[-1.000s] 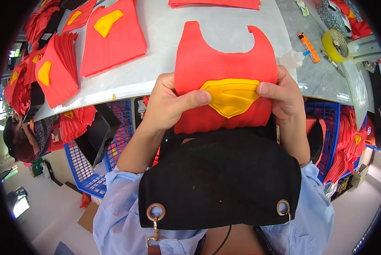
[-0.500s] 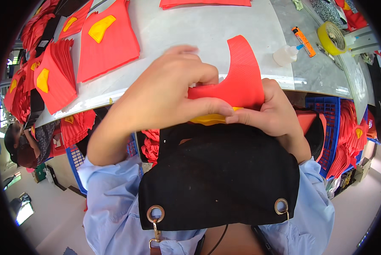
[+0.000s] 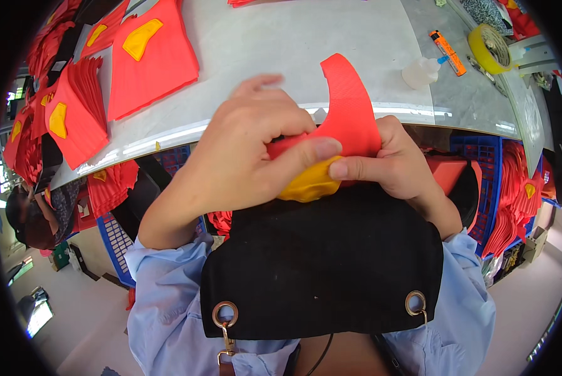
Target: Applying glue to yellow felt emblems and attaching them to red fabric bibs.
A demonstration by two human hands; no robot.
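Between my hands is a curved piece of red fabric [image 3: 351, 106] with a yellow fabric piece [image 3: 309, 182] along its lower edge. My left hand [image 3: 259, 141] grips its left side, thumb over the seam between red and yellow, forefinger curled behind. Part of that hand is smeared by motion. On the right, my right hand [image 3: 397, 160] pinches the edge, thumb in front and fingers behind the cloth. The two thumbtips lie close together at the yellow. Below, the yellow reaches a black apron [image 3: 321, 263] across my front.
Stacked red fabric pieces with yellow patches [image 3: 152, 69] lie at the table's left. To the right are a small white bottle [image 3: 420, 73], an orange cutter [image 3: 448, 53] and a yellow tape roll [image 3: 489, 50]. A blue crate [image 3: 481, 150] stands under the table edge.
My hands have tilted the fabric, so more of the yellow shows below. The left thumb has risen slightly and moved left, while the red tip has shifted a little left.
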